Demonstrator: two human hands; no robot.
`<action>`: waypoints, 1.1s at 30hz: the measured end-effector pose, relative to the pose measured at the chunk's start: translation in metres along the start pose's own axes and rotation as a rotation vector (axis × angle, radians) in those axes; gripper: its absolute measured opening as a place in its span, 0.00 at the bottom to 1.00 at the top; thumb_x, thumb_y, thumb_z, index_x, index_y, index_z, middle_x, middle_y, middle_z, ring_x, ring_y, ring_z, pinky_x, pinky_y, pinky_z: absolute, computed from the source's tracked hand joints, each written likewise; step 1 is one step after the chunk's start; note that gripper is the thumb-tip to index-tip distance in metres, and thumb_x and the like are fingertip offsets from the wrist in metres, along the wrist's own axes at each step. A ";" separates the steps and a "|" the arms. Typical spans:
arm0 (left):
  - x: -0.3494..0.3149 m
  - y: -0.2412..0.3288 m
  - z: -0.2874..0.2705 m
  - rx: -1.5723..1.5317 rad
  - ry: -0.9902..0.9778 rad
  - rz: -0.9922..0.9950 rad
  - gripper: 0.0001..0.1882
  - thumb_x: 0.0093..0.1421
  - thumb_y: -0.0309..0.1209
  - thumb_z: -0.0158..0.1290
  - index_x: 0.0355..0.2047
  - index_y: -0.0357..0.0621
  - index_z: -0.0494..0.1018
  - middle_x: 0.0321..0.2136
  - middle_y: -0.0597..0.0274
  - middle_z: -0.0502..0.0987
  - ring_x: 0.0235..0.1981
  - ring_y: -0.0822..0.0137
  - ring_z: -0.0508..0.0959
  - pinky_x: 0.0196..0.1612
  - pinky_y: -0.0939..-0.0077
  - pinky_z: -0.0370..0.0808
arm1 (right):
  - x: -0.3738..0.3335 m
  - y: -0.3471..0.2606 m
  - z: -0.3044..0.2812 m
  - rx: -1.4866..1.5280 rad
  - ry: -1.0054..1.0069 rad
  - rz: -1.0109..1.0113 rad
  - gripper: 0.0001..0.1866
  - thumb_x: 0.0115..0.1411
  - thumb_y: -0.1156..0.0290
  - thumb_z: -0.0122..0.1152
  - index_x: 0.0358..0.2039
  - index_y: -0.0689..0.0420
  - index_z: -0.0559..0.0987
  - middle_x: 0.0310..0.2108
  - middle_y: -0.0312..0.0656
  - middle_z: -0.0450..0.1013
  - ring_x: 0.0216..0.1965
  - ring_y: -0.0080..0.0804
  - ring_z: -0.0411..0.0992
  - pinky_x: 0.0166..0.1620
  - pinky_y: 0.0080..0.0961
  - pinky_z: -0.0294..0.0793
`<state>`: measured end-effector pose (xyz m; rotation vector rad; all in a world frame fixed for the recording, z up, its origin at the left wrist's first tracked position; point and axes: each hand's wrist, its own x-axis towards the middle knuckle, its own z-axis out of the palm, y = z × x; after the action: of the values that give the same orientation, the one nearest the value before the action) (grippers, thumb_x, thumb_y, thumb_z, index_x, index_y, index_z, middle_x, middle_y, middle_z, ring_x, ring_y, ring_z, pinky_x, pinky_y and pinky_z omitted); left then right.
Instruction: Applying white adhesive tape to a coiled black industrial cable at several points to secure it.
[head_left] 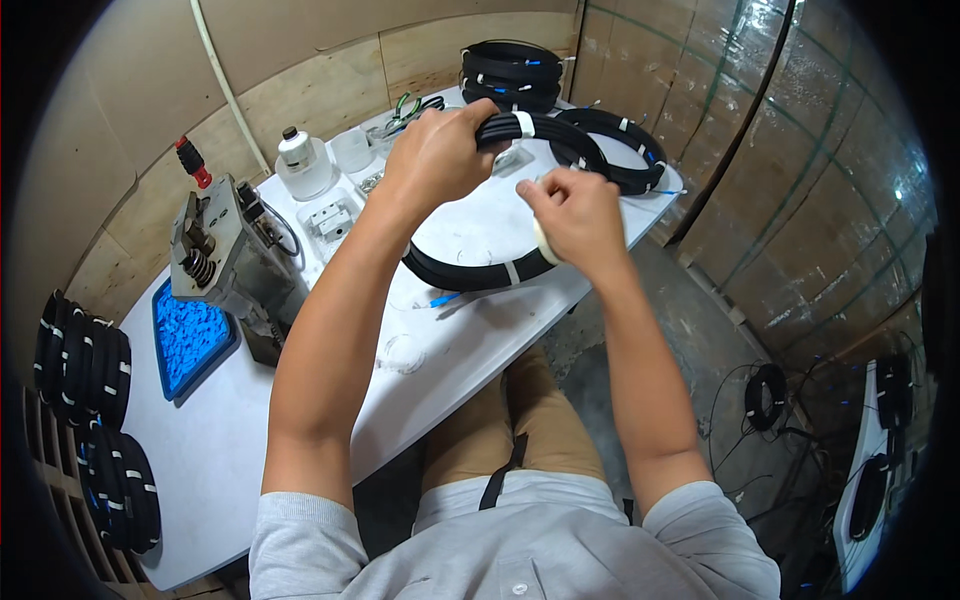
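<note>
A coil of black cable (465, 277), bound with white tape bands, is held tilted over the white table. My left hand (440, 155) is closed around its far upper part, beside one band. At the coil's right side my right hand (583, 215) has its fingers curled together. A pale ring (544, 243), looking like a roll of tape, shows along that hand's edge; the fingers hide much of it. A blue connector (444, 300) lies by the coil's near edge.
More black coils stand stacked (510, 75) at the back, with another coil (640, 150) at the right. A metal press (235, 250) and a tray of blue pieces (190, 340) sit left. A white-bodied bottle (296, 150) stands behind. Wrapped cartons (720, 120) line the right.
</note>
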<state>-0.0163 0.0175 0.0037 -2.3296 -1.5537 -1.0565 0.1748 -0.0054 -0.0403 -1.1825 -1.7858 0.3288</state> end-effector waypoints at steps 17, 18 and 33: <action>0.008 0.000 -0.001 -0.075 -0.056 0.035 0.13 0.57 0.32 0.60 0.43 0.48 0.78 0.27 0.48 0.80 0.29 0.45 0.79 0.35 0.57 0.75 | 0.077 0.012 -0.034 0.164 -0.224 -0.406 0.25 0.59 0.55 0.70 0.53 0.54 0.79 0.49 0.44 0.80 0.51 0.37 0.78 0.56 0.31 0.75; 0.008 -0.002 -0.002 -0.125 -0.075 0.040 0.15 0.56 0.32 0.61 0.44 0.47 0.78 0.26 0.48 0.80 0.28 0.46 0.79 0.35 0.58 0.75 | 0.077 0.015 -0.033 0.164 -0.224 -0.402 0.25 0.59 0.55 0.70 0.53 0.54 0.79 0.49 0.44 0.80 0.51 0.37 0.78 0.56 0.31 0.75; -0.039 -0.039 -0.011 -0.249 -0.136 -0.223 0.11 0.64 0.26 0.51 0.44 0.38 0.66 0.29 0.40 0.77 0.30 0.44 0.77 0.35 0.57 0.71 | 0.081 0.014 -0.021 0.130 -0.130 -0.472 0.25 0.58 0.53 0.71 0.47 0.58 0.79 0.45 0.47 0.80 0.52 0.41 0.78 0.55 0.35 0.76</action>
<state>-0.0629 0.0003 -0.0224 -2.4779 -1.8670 -1.2279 0.1921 0.0637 0.0062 -0.6330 -2.0569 0.2410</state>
